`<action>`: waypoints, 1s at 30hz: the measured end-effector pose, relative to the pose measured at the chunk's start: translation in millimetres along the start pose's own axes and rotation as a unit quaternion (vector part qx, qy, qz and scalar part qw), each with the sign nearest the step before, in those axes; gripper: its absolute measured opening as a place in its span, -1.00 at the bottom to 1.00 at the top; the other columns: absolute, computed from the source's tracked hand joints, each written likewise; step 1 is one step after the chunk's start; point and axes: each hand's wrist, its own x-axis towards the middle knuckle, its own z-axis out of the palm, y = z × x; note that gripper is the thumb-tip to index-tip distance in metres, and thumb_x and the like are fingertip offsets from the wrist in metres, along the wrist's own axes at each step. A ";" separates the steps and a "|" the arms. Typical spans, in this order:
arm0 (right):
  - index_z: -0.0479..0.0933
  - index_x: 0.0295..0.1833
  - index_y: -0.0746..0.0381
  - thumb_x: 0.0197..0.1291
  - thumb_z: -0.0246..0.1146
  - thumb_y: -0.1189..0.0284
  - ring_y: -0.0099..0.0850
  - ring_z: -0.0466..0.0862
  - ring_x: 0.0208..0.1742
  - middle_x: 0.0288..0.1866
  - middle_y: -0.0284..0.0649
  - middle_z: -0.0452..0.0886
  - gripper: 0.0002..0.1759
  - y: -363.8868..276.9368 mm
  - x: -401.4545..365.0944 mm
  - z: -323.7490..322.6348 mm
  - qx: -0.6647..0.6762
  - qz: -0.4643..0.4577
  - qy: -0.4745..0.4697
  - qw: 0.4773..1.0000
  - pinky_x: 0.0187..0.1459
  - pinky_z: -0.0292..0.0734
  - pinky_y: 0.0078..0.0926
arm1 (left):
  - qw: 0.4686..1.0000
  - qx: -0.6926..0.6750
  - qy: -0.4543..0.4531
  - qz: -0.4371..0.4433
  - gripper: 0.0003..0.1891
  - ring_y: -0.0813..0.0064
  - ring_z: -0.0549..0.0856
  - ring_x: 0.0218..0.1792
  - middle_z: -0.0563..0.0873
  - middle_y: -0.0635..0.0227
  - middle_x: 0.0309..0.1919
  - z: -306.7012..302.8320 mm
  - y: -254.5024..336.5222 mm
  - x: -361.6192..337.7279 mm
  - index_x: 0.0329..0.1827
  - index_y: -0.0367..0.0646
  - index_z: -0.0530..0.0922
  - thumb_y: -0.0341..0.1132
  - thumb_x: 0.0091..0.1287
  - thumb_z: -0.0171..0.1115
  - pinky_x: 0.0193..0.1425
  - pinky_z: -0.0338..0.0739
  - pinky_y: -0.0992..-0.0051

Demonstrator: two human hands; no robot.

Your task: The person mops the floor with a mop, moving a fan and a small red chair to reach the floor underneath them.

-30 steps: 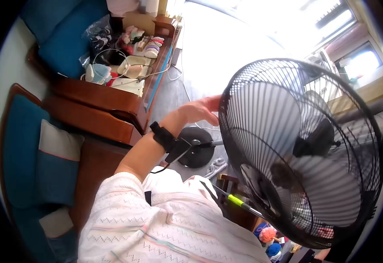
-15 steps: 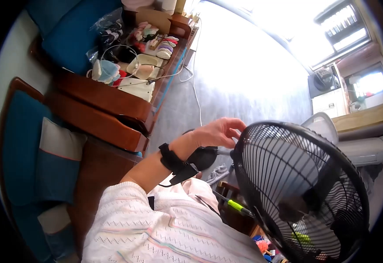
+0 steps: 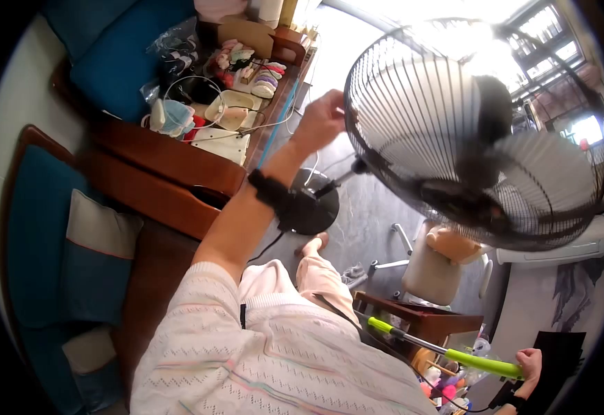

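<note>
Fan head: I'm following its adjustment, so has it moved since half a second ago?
Yes. Judged against the upper-left blue cushion, which barely shifts in view, the fan head has moved clearly up the picture.

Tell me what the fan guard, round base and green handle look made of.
Fan guard: probably dark-coated metal, from its thin wires.
Round base: smooth plastic or painted metal; the even black surface leaves both open.
Green handle: likely moulded plastic or rubber, from its smooth, uniformly coloured surface.

The fan cage (image 3: pixel 473 166) is black, the handle (image 3: pixel 483 362) lime-green.
</note>
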 end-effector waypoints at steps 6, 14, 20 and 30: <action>0.60 -0.51 0.44 -0.22 0.20 0.43 -0.56 0.49 -0.62 -0.67 -0.28 0.55 -0.76 14.1 -4.5 -3.7 -0.017 0.021 -0.005 1.000 -0.56 0.38 -0.57 | 0.999 0.020 -0.009 0.030 -0.67 0.54 0.66 -0.27 0.67 0.30 -0.21 -31.8 -9.1 49.6 -0.09 -0.31 0.49 -0.64 0.03 0.23 -0.20 0.63 0.57; 0.55 -0.56 0.41 -0.16 0.21 0.48 -0.59 0.47 -0.64 -0.69 -0.31 0.51 -0.83 58.7 -19.6 4.0 0.016 0.026 0.009 0.999 -0.59 0.35 -0.59 | 0.999 0.001 0.037 -0.029 -0.74 0.64 0.65 -0.33 0.66 0.41 -0.28 -52.8 -2.8 62.8 -0.15 -0.25 0.48 -0.65 0.09 0.19 -0.26 0.61 0.60; 0.56 -0.48 0.41 -0.12 0.21 0.50 -0.59 0.46 -0.63 -0.66 -0.31 0.50 -0.84 47.7 -17.3 -1.0 0.034 0.031 0.004 0.999 -0.58 0.33 -0.62 | 0.992 0.102 0.029 -0.065 -0.76 0.65 0.60 -0.36 0.63 0.42 -0.35 -56.2 -21.3 38.6 -0.18 -0.25 0.52 -0.55 0.05 0.26 -0.29 0.56 0.63; 0.53 -0.38 0.41 0.05 0.22 0.53 -0.70 0.41 -0.60 -0.61 -0.40 0.47 -0.88 25.6 -19.0 8.2 0.062 -0.017 0.013 0.998 -0.57 0.25 -0.71 | 0.923 0.243 -0.100 -0.281 -0.77 0.50 0.66 -0.42 0.69 0.30 -0.39 29.3 -131.5 -184.0 -0.23 -0.16 0.61 -0.43 -0.01 0.25 -0.29 0.57 0.50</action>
